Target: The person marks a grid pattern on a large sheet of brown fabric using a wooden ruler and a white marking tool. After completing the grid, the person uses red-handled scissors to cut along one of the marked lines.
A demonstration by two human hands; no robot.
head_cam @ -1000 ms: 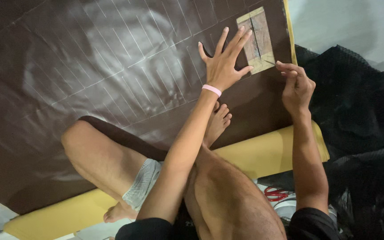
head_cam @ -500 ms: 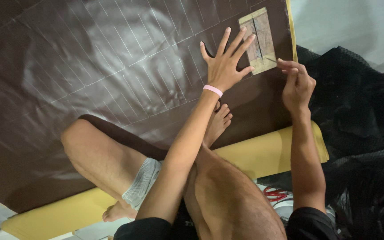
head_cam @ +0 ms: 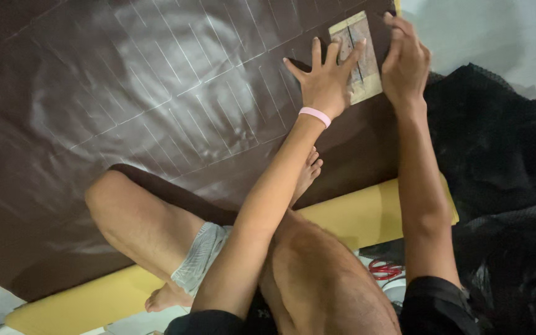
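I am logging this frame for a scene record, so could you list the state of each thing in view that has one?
Left hand: fingers spread, pressed flat on the template.
Right hand: fingers curled at the template's right edge; what it holds cannot be told.
Rectangular template: lying flat on the sheet, partly covered.
Dark brown sheet: spread out, marked with pale lines.
Pink wristband: on the left wrist.
Red scissors: lying aside, mostly hidden.
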